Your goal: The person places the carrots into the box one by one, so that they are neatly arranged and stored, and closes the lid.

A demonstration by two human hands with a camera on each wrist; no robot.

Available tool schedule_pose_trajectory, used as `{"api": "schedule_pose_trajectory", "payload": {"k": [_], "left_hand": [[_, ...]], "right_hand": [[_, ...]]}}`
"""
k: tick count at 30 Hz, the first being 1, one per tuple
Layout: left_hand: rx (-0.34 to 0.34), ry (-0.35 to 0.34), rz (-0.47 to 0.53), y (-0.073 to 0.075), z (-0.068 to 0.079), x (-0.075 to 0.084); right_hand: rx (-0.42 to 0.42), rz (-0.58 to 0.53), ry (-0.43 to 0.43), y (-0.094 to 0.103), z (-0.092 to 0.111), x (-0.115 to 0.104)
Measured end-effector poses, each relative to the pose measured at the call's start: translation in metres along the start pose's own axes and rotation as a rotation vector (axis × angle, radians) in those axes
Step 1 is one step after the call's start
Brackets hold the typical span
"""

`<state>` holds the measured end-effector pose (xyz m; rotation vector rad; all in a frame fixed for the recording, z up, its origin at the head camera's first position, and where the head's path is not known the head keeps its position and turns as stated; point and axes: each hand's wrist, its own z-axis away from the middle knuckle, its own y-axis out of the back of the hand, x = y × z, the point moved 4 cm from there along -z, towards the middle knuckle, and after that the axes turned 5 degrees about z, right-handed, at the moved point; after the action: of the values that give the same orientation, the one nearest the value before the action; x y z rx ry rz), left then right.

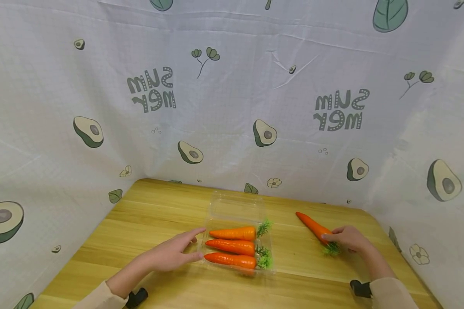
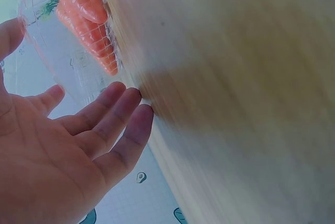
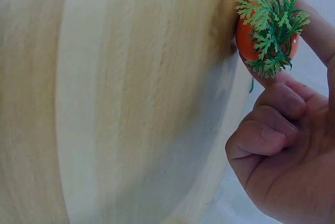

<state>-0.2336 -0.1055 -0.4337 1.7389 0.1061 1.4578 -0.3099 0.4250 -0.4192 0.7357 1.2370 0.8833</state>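
Note:
Three carrots with green tops lie side by side in a clear plastic box (image 1: 237,208): an orange carrot (image 1: 233,233) at the back, a redder carrot (image 1: 232,246) in the middle and another carrot (image 1: 230,259) in front. At the box's left side is my left hand (image 1: 172,252), its fingers extended and thumb spread by the rim. The left wrist view shows the palm and loosely bent fingers beside the box wall. To the right, my right hand (image 1: 349,238) pinches a separate carrot (image 1: 311,225) near its leafy end (image 3: 272,30), between thumb and forefinger. The other fingers curl into the palm.
The clear lid (image 1: 236,206) stands open behind the box. Everything lies on a wooden table (image 1: 158,206), whose back edge meets a white cloth (image 1: 232,163) printed with avocados. The cloth also hangs along both sides.

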Motion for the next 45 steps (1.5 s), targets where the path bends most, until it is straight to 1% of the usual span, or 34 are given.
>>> {"api": "schedule_pose_trajectory", "payload": {"k": [8,17,22,26,34,38,41,45], "left_hand": [[-0.002,-0.004,0.010,0.000,0.000,0.000],[-0.003,-0.006,0.017,0.000,0.001,0.001],[-0.004,-0.007,0.027,0.000,0.001,0.004],[-0.006,-0.008,0.023,-0.001,0.001,0.003],[-0.006,-0.020,0.011,-0.001,0.001,0.001],[-0.007,-0.016,0.008,-0.001,0.001,0.000],[-0.006,-0.015,0.008,-0.001,0.000,0.000],[-0.004,-0.016,0.010,-0.001,0.000,0.000]], "right_hand": [[0.016,-0.015,-0.001,0.001,-0.003,0.004],[0.021,0.001,-0.002,0.003,-0.003,0.005],[0.029,0.043,0.012,0.007,0.001,-0.003],[0.032,0.069,0.032,0.009,0.004,-0.010],[0.024,0.028,0.038,0.014,0.007,-0.018],[0.019,0.042,0.043,0.016,0.009,-0.023],[0.021,0.071,0.058,0.019,0.011,-0.028],[0.019,0.076,0.081,0.021,0.013,-0.034]]}}
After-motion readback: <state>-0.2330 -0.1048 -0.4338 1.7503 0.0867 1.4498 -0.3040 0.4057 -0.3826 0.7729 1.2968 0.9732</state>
